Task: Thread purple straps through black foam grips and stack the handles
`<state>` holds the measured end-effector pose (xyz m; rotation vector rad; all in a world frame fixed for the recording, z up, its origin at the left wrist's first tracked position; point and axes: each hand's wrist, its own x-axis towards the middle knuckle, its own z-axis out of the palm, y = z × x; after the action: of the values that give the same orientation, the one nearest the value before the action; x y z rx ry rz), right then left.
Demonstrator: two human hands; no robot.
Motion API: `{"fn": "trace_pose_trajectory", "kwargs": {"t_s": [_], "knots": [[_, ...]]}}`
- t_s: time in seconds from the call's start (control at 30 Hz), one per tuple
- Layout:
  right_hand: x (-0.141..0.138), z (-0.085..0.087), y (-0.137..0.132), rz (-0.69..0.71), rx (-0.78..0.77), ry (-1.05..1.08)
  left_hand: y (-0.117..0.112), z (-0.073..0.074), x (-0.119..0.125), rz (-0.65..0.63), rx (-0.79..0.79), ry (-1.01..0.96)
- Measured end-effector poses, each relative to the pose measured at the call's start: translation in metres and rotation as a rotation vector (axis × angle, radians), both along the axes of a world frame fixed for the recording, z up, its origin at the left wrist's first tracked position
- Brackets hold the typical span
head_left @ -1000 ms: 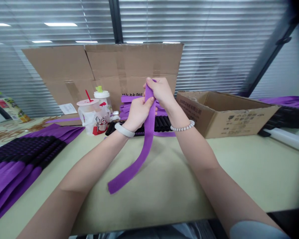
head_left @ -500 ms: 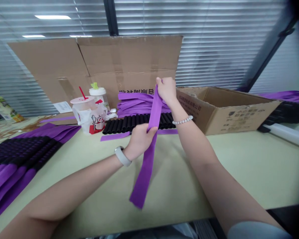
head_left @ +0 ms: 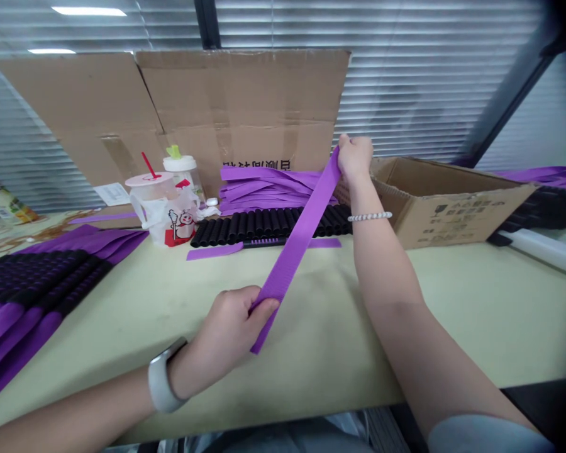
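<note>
Fingers (head_left: pixel 345 150) of right hand (head_left: pixel 356 158) hide one end of purple strap (head_left: pixel 302 234).

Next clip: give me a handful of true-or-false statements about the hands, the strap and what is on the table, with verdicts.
1. The left hand and right hand each grip one end of the purple strap. True.
2. The strap lies flat on the table. False: it is stretched taut in the air between the hands.
3. A row of black tubes lies on the table behind the strap. True.
4. The open cardboard box stands on the person's left. False: it stands on the right, beyond the right hand.
</note>
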<state>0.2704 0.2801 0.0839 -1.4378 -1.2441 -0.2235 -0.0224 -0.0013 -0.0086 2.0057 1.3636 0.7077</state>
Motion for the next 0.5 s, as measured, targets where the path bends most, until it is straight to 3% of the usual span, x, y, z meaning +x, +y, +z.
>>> {"fn": "trace_pose_trajectory", "kwargs": {"t_s": [0.3,0.5], "knots": [[-0.017,0.006,-0.009,0.004,0.020,0.150,-0.013,0.017,-0.031,0.117,0.173,0.166],[-0.014,0.028,-0.040,0.157,0.137,0.443,0.010,0.046,-0.051,0.247,0.133,0.042]]}}
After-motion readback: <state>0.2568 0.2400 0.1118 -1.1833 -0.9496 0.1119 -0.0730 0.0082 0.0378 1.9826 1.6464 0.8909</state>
